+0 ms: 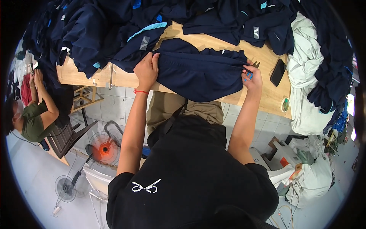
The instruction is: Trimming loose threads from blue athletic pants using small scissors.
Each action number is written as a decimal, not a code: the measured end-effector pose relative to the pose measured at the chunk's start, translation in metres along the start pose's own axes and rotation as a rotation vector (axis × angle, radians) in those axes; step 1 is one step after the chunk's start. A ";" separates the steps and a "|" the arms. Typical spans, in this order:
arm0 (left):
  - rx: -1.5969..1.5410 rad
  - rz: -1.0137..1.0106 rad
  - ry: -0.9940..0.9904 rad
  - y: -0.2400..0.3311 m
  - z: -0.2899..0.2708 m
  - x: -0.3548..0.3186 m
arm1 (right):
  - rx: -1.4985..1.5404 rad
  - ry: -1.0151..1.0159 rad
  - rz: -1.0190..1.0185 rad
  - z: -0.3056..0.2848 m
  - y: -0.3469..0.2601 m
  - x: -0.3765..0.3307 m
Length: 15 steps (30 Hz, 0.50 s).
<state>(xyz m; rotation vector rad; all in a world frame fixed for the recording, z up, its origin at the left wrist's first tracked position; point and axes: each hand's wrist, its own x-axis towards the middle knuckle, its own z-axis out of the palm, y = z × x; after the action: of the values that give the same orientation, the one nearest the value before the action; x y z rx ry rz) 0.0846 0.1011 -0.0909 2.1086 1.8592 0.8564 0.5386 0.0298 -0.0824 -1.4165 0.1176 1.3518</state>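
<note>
A navy garment (198, 72) stretches between my two hands over the near edge of the wooden table, its long seam pulled fairly straight. My left hand (146, 70) is closed on its left end, thumb on top, with a red cord round the wrist. At the other end my right hand (251, 76) pinches the cloth. That same hand also carries small scissors (256, 64), whose dark blades point up past the fingers and whose blue handles sit in the palm. The lower part of the garment hangs slack over the table edge. Which kind of garment it is, I cannot tell.
Navy garments (87, 34) heap along the far side. A black phone (278, 72) lies right of my right hand, beside white cloth (305, 53). Fans (105, 149) stand on the floor at left, near a seated co-worker (36, 118). Boxes (284, 156) stand at lower right.
</note>
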 end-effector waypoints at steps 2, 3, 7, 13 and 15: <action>0.007 0.000 -0.008 0.004 -0.003 0.001 | 0.089 -0.118 -0.019 -0.005 0.002 0.002; -0.230 -0.169 -0.097 0.010 -0.006 0.003 | 0.119 -0.227 -0.041 -0.009 0.003 0.001; -0.783 -0.322 -0.041 0.075 -0.043 -0.004 | 0.111 -0.288 -0.327 0.034 0.014 -0.087; -0.729 0.172 0.229 0.180 -0.079 -0.032 | -0.339 -0.335 -0.592 0.055 0.015 -0.183; -0.748 0.313 0.270 0.196 -0.077 -0.042 | -0.412 -0.441 -0.757 0.068 0.018 -0.199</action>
<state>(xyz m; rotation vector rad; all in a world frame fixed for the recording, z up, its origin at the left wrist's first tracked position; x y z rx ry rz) 0.2060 0.0069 0.0600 1.8505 1.0279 1.6583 0.4158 -0.0421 0.0732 -1.2512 -0.9427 1.0262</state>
